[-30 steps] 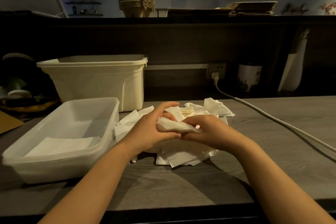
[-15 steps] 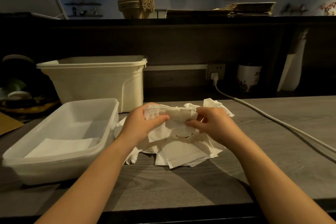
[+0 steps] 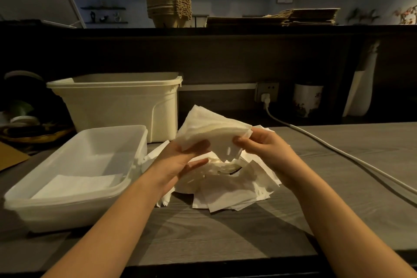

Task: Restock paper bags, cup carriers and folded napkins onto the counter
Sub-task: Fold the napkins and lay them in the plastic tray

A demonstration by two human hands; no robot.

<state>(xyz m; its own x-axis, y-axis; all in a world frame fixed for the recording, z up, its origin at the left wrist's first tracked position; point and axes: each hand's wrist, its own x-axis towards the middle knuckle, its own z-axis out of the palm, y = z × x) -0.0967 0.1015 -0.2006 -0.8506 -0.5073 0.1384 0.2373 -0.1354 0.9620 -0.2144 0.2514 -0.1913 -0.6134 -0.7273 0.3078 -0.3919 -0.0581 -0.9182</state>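
1. Grey wood worktop [image 3: 338, 187]: we list it across the lower half of the view, from 3 to 9 o'clock.
2. Raised counter [image 3: 225, 30]: dark ledge along 12 o'clock, behind the worktop.
3. Cream bin [image 3: 117, 106]: upright at 10 o'clock, against the back panel.
4. Clear tub [image 3: 33, 207]: at 8 o'clock, just in front of the bin. We count one folded napkin [image 3: 76, 185] lying flat in it.
5. Napkin pile [image 3: 230, 189]: loose white sheets on the worktop at centre, touching the tub's right end.
6. Paper bags [image 3: 293, 18]: flat brown stack on the raised counter at 1 o'clock.
7. Cup carriers [image 3: 168, 4]: nested stack on the raised counter at 11 o'clock, left of the bags and apart from them.
8. Held napkin [image 3: 212, 131]: lifted above the pile, partly folded, its corner pointing to 11 o'clock.
9. Left hand [image 3: 178, 162]: thumb and upper fingers pinch the held napkin's lower left edge, and one finger lies straight below it.
10. Right hand [image 3: 264, 146]: thumb and curled fingers pinch the held napkin's right edge.
11. White cable [image 3: 338, 153]: runs from the wall socket [image 3: 267, 92] toward 4 o'clock.
12. Mug [image 3: 308, 101]: at 2 o'clock, beside the socket.
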